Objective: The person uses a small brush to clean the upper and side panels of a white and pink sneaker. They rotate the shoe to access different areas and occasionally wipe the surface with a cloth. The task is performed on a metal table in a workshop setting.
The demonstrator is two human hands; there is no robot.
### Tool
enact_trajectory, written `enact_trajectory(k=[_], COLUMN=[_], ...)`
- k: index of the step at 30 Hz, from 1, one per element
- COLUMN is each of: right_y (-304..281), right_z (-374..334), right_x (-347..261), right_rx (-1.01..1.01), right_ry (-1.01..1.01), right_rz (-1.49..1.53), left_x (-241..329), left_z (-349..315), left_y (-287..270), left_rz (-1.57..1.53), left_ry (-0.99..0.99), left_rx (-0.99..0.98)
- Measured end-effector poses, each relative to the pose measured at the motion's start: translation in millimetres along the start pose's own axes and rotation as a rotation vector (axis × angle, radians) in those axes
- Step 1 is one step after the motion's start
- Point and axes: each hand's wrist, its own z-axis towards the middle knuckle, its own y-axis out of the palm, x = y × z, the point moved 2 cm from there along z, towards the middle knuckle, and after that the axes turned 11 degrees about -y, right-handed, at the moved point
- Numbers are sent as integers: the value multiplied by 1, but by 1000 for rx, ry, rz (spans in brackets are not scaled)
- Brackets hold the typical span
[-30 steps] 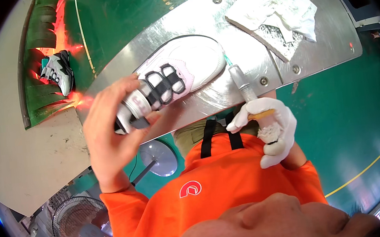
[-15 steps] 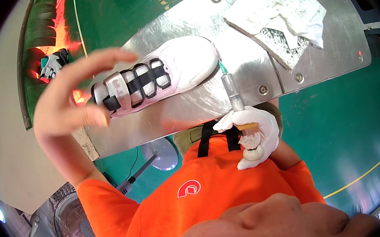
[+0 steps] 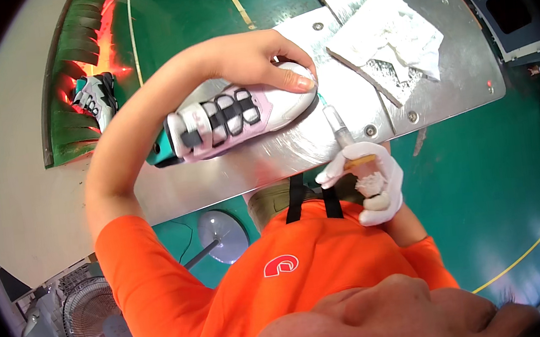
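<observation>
A white and pale pink sneaker [image 3: 267, 111] with black lacing straps lies on the metal table [image 3: 268, 155], its toe pointing right. Over the toe curls my bare left hand [image 3: 262, 64], thumb on the upper and fingers round the far side, gripping it. In a white glove, my right hand [image 3: 386, 179] is wrapped round a clear syringe [image 3: 336, 122] with a teal tip. That tip touches or nearly touches the sole edge at the toe; which, I cannot tell. A teal piece [image 3: 161, 148] shows at the shoe's heel.
A crumpled white cloth [image 3: 394, 30] lies on a dark-speckled board [image 3: 391, 73] at the right. Far left, another sneaker [image 3: 99, 97] sits by green flaps [image 3: 71, 58] with a red glow behind. A fan [image 3: 106, 327] stands at lower left.
My left hand has come down from above the heel end and taken hold of the toe. The syringe stays at the toe edge. The view has shifted, showing more of the second sneaker.
</observation>
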Motion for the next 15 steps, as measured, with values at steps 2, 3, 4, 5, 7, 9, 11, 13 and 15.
enact_trajectory(k=[2, 3, 4, 5, 7, 9, 11, 13, 15], right_y=[7, 15, 24, 28, 39, 55, 70, 79, 80], right_z=[17, 29, 46, 65, 98, 116, 132, 144, 151], right_x=[-16, -30, -42, -46, -52, -56, -54, -48, -36], right_rx=[-3, 12, -47, -168, -345, -399, -400, -418, -451], right_ry=[24, 27, 77, 25, -15, 36, 82, 86, 85], right_rz=[98, 53, 69, 84, 113, 77, 31, 10, 41], left_x=[5, 7, 7, 11, 6, -11, -28, -43, -55], left_z=[-20, -35, -53, -70, -103, -125, -137, -145, -149], left_y=[-3, -6, -7, -10, -11, -5, 6, 14, 19], left_rz=[-59, -117, -180, -235, -395, -483, -524, -561, -596], left_ry=[-2, 71, 148, 231, 310, 453, 505, 530, 530], left_rx=[82, 160, 242, 317, 425, 520, 665, 787, 887])
